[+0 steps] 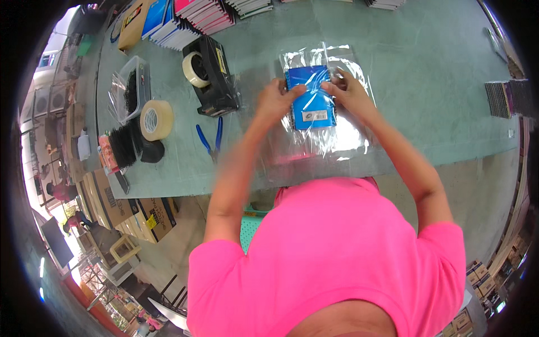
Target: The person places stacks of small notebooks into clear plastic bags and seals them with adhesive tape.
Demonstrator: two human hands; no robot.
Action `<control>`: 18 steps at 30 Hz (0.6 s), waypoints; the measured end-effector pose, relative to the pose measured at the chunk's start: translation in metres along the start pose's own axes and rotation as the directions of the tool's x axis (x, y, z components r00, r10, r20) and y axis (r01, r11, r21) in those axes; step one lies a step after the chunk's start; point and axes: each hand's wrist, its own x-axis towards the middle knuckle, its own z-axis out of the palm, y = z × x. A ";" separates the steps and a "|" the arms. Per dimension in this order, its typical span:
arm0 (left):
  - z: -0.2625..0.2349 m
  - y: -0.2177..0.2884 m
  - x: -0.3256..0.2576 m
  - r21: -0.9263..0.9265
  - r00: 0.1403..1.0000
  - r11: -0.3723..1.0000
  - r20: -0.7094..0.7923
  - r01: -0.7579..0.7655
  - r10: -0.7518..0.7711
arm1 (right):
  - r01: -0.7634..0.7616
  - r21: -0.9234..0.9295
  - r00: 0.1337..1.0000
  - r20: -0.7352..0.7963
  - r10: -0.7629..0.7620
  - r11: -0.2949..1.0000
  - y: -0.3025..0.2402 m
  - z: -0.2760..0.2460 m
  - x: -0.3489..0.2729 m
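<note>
A blue spiral notebook (310, 101) with a white label near its lower edge lies on clear plastic film (337, 143), and shiny film also covers part of it. Dark coil loops show along both long sides, so there may be more than one notebook in the pile. My left hand (276, 102) grips the left side with its thumb on the cover. On the opposite side my right hand (351, 94) holds the upper right edge, thumb likewise on the cover. The fingertips beneath are partly hidden.
Left of my hands stand a black tape dispenser (214, 78), blue-handled pliers (210, 137), a tape roll (156, 120) and a clear bin (145, 84) with black coils. Stacked notebooks (205, 17) line the far edge of the green table (432, 67); another stack (498, 99) sits right.
</note>
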 end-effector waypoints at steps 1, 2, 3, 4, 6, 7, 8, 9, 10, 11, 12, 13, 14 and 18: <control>0.004 0.004 -0.009 -0.006 0.998 0.999 -0.040 -0.039 0.039 | -0.118 0.113 0.992 0.067 0.111 0.987 0.002 -0.001 0.004; 0.005 0.017 -0.018 -0.016 0.993 0.997 -0.091 -0.080 0.078 | -0.097 0.033 0.995 -0.021 0.098 0.995 -0.005 0.002 0.001; 0.004 0.031 -0.026 -0.025 0.983 0.992 -0.142 -0.121 0.116 | -0.032 0.023 0.998 -0.055 0.034 0.999 -0.016 -0.002 -0.003; -0.004 0.042 -0.034 -0.094 0.978 0.985 -0.163 -0.148 0.131 | 0.028 0.009 0.996 -0.083 -0.027 1.000 -0.030 -0.008 -0.009; -0.019 0.044 -0.044 -0.135 0.963 0.956 -0.115 -0.259 0.245 | 0.225 -0.068 0.971 -0.066 -0.229 0.972 -0.048 -0.017 -0.020; -0.027 0.044 -0.045 -0.154 0.945 0.933 -0.090 -0.325 0.314 | 0.323 -0.160 0.944 -0.017 -0.329 0.933 -0.046 -0.019 -0.023; -0.027 0.028 -0.040 -0.193 0.934 0.914 -0.033 -0.356 0.356 | 0.417 -0.245 0.906 0.040 -0.421 0.875 -0.042 -0.021 -0.024; -0.027 0.025 -0.033 -0.187 0.914 0.897 -0.006 -0.400 0.406 | 0.506 -0.322 0.859 0.105 -0.501 0.800 -0.041 -0.020 -0.025; -0.026 0.030 -0.029 -0.187 0.891 0.878 0.025 -0.441 0.453 | 0.318 -0.171 0.948 0.066 -0.311 0.933 -0.044 -0.012 -0.028; -0.023 0.035 -0.028 -0.188 0.866 0.857 0.056 -0.480 0.497 | 0.311 -0.081 0.949 0.081 -0.304 0.947 -0.042 -0.009 -0.026; -0.019 0.042 -0.029 -0.280 0.894 0.902 0.217 -0.328 0.392 | 0.299 0.010 0.949 0.097 -0.299 0.954 -0.038 -0.006 -0.023; -0.015 0.043 -0.028 -0.318 0.878 0.879 0.211 -0.354 0.430 | 0.286 0.100 0.949 0.110 -0.296 0.953 -0.036 -0.004 -0.020; -0.011 0.043 -0.027 -0.355 0.861 0.855 0.203 -0.379 0.466 | 0.354 0.195 0.922 0.089 -0.376 0.915 -0.040 0.000 -0.020; -0.002 0.034 -0.019 -0.465 0.870 0.811 0.154 -0.354 0.468 | 0.308 0.112 0.948 0.041 -0.314 0.945 -0.033 0.007 -0.013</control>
